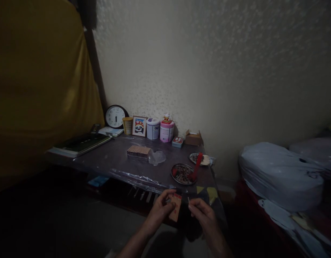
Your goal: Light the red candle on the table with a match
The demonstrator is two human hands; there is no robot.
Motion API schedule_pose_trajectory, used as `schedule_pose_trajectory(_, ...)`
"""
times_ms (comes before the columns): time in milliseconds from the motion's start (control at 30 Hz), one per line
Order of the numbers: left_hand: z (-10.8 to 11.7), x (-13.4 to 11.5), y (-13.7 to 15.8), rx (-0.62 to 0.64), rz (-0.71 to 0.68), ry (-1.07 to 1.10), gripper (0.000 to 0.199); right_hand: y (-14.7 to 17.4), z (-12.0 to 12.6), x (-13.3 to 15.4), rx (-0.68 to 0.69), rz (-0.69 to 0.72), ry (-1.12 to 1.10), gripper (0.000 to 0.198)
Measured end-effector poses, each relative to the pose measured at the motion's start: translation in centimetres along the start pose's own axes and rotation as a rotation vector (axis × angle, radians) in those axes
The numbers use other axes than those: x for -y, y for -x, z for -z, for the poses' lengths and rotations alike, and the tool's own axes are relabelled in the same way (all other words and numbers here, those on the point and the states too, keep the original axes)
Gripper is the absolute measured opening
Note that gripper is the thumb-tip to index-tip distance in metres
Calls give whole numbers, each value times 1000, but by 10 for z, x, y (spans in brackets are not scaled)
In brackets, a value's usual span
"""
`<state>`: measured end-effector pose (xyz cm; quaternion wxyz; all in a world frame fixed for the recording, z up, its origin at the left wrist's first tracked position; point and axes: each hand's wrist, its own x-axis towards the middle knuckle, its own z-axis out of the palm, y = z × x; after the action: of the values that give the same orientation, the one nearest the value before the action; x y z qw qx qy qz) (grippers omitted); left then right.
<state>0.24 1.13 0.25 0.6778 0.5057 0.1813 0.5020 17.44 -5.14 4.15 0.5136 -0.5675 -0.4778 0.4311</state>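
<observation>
My left hand holds a brown cardboard matchbox at the table's near edge, thumb across its face. Several red-tipped matches show in a row at its upper end. Just to the right, my right hand pinches one thin matchstick upright between thumb and fingertips, apart from the box. Beyond the hands, a round plate holds small dark pieces. A red spoon-like tool leans in it. Farther back, a block of tightly packed brown boxes or cards lies beside crumpled clear plastic.
A second plate with pale sticks sits at the right edge. Along the wall stand a clock, a framed panda picture, two tins and an open carton. White bags lie at right.
</observation>
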Motion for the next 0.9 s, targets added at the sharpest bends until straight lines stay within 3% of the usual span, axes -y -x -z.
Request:
schedule_pose_trajectory(600,-9,-16,1,-4,41,-75,50,-1,0,-1,72,-28,-27,48)
schedule_pose_trajectory(900,-7,-9,1,-9,16,-63,48,-1,-6,8,-11,-4,-52,51)
